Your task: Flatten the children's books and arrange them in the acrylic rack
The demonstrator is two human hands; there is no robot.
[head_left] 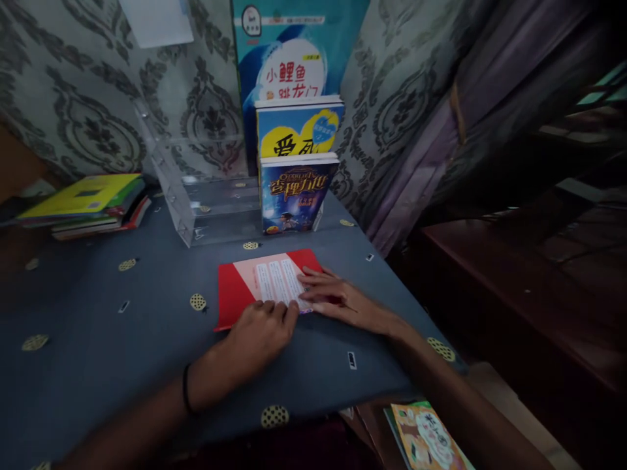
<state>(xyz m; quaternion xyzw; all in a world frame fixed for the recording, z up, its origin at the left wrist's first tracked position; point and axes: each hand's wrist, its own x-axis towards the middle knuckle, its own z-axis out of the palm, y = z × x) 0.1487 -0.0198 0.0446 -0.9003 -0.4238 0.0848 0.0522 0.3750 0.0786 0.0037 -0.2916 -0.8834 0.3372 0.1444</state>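
A red and pink book (245,287) with white text panels lies flat on the dark blue tablecloth in front of me. My left hand (264,329), a black band on its wrist, has its fingers curled over the book's near edge. The thumb side is turned toward the middle of that edge, and the fingertips are partly hidden. Stretched across the right part of the cover, my right hand (340,299) rests with fingers apart.
Beyond the book, a clear stand (171,189) holds a dark blue book (296,196), a blue and yellow book (274,130) and a tall teal book (304,39). Stacked books (88,199) lie at left. An orange book (428,437) sits below the table's front edge.
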